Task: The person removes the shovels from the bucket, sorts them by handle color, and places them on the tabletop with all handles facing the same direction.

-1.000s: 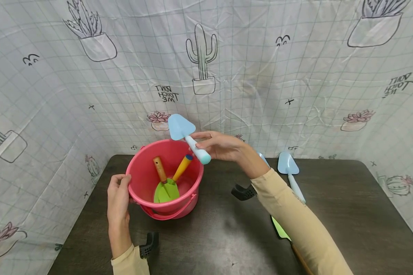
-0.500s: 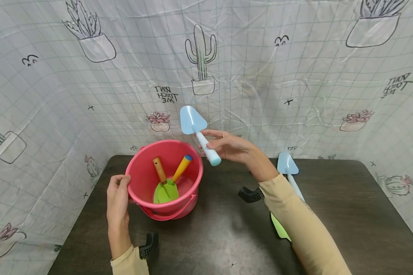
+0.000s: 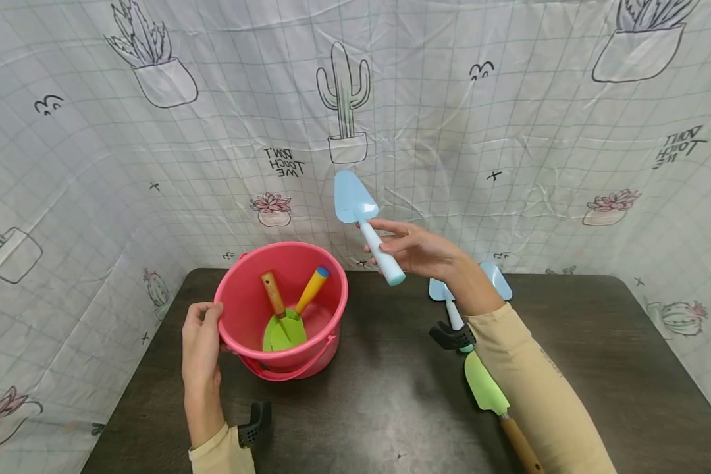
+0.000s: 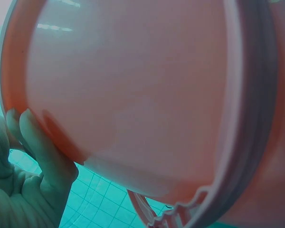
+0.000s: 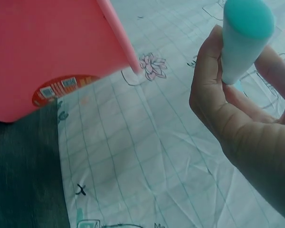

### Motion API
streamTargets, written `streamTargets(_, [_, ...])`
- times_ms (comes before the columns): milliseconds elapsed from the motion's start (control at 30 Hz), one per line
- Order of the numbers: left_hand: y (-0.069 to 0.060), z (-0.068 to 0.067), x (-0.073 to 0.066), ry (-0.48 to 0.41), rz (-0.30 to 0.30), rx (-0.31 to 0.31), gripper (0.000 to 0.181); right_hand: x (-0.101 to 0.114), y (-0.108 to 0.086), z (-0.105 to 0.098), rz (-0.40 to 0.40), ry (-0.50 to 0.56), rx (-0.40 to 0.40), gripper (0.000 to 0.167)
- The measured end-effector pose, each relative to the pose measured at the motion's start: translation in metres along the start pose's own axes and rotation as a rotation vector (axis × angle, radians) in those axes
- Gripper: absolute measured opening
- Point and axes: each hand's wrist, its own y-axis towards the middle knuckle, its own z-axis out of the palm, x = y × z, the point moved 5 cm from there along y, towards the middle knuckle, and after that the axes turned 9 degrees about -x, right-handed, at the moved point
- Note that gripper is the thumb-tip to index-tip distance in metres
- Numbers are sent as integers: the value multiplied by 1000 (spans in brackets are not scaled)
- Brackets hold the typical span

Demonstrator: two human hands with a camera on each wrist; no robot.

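Note:
My left hand [image 3: 201, 352] grips the left rim of a pink-red bucket [image 3: 243, 299], thumb at the edge; the left wrist view shows its fingers against the bucket wall [image 4: 133, 95]. Inside the bucket lie a green trowel [image 3: 274, 295] with a wooden handle and a tool with a yellow handle [image 3: 312, 289] tipped in blue; its far end is partly hidden. To the right of the bucket, raised above the table, my right hand [image 3: 423, 251] pinches a light blue trowel [image 3: 354, 197] by its pale handle, blade pointing up and left. The handle's turquoise end [image 5: 249, 18] faces the right wrist camera.
Right of the bucket, on the dark table [image 3: 385, 408], lie two more light blue trowels, one [image 3: 453, 316] partly behind my wrist, the other [image 3: 498, 280] behind my forearm. A green trowel [image 3: 484, 385] with a wooden handle lies nearer. Patterned cloth [image 3: 438, 131] hangs behind the table.
My right hand has carried the light blue trowel rightward, away from over the bucket rim. More of the trowels on the table now shows. The left hand and bucket stay in place.

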Motion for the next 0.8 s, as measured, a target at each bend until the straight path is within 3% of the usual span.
streamTargets(800, [4, 1, 0, -3, -7, 2, 24, 15, -38, -51, -37, 12, -113, 42])
